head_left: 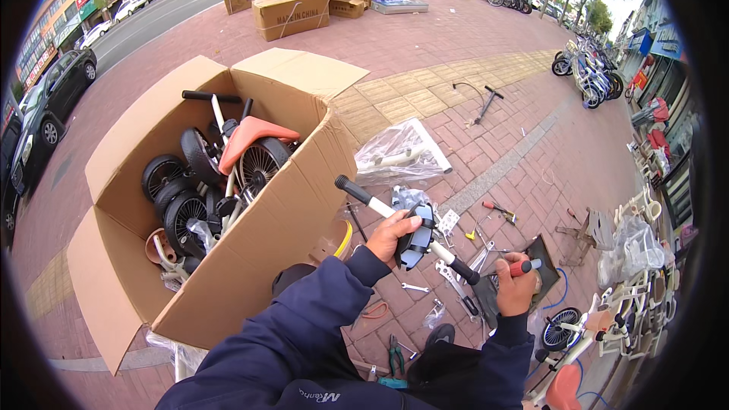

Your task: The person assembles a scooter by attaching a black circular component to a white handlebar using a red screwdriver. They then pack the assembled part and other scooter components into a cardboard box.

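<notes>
Beside the right edge of the cardboard box (292, 231), a white handlebar (440, 251) is held above the pavement (524, 190), clamped in the grip of the left hand (392, 236). Near the left edge of the dark tray (545, 249), a red-handled tool (521, 268) is clasped by the right hand (515, 288). If the one-handed hold is loosened, the bar could be dropped onto the wrenches (414, 287).

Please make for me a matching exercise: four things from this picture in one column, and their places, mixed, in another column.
1. White bar with black ends
2. Red tool with bluish end
3. Heap of wheels
4. Pliers

A. On the paving, near a shoe
B. In the left grip
C. Inside the open carton
D. In the right grip

Pairs: 1-B; 2-D; 3-C; 4-A
</notes>
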Tool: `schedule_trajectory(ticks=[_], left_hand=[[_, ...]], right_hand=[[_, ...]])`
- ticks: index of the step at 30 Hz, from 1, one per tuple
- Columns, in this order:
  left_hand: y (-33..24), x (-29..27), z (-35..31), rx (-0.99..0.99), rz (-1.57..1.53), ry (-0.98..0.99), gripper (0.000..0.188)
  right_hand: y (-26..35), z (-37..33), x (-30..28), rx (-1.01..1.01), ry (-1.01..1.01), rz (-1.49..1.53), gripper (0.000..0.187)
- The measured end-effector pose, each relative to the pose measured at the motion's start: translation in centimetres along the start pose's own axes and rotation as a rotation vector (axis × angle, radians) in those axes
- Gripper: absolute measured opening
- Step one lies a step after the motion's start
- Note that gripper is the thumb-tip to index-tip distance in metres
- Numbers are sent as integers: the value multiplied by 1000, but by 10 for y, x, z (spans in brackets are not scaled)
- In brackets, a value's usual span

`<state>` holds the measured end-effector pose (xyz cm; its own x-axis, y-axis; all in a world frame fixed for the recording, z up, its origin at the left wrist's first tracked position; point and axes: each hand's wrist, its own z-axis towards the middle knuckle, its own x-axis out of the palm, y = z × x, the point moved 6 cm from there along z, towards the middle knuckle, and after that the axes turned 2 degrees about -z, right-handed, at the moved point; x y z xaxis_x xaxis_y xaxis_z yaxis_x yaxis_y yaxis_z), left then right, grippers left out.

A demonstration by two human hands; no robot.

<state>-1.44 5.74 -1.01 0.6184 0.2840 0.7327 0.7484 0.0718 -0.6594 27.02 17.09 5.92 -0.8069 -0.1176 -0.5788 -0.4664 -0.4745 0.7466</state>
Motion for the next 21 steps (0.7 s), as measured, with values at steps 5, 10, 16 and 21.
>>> schedule_trajectory(ticks=[5, 10, 16, 21], left_hand=[[4, 13, 1, 15, 9, 30, 47], [10, 30, 0, -28, 111, 73, 62], [24, 25, 2, -183, -23, 161, 62], [26, 35, -27, -326, -217, 119, 57]], right_hand=[[14, -2, -14, -8, -154, -145, 35], [28, 4, 0, -140, 5, 134, 22], [41, -13, 33, -91, 594, -101, 47], [72, -31, 35, -35, 804, -189, 44]])
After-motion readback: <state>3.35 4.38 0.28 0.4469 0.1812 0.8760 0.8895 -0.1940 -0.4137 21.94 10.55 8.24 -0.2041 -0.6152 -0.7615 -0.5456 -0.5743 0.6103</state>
